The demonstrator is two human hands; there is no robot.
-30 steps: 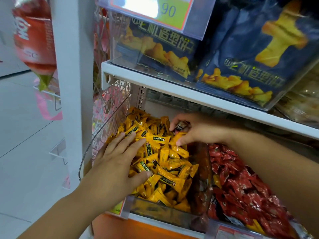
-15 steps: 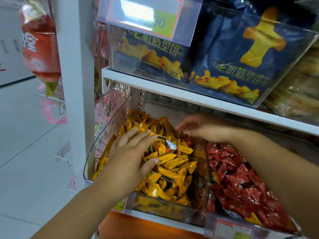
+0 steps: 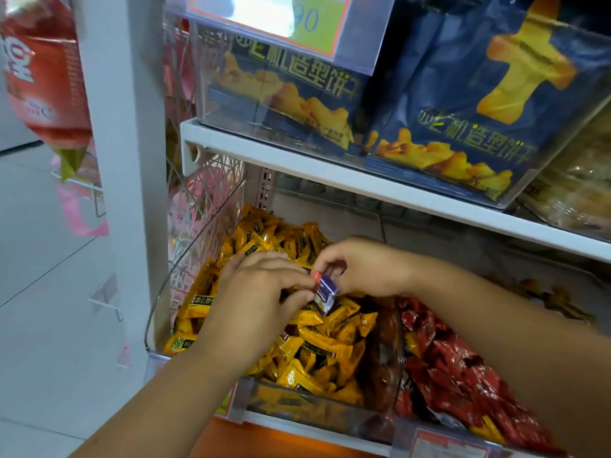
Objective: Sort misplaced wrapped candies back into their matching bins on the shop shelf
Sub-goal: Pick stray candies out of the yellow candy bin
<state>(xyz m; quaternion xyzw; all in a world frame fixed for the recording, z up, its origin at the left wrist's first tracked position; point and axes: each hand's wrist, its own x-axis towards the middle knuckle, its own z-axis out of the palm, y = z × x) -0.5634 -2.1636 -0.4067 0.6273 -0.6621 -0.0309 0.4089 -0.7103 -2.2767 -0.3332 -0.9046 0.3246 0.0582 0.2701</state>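
My left hand (image 3: pixel 261 292), spread open over the yellow candies (image 3: pixel 317 345) half a second ago, now pinches the blue-and-white candy (image 3: pixel 324 290) between thumb and fingers. My right hand (image 3: pixel 360 269) has come forward from the back and pinches its top end. The candy, then lying on the yellow pile, is now just above it.

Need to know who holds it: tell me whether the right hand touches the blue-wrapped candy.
Touching. In the head view, the right hand pinches the blue-wrapped candy at its upper end, without any gap.

"90" on price tag (image 3: pixel 307 21), "机造型饼" on blue snack bags (image 3: pixel 463 77)
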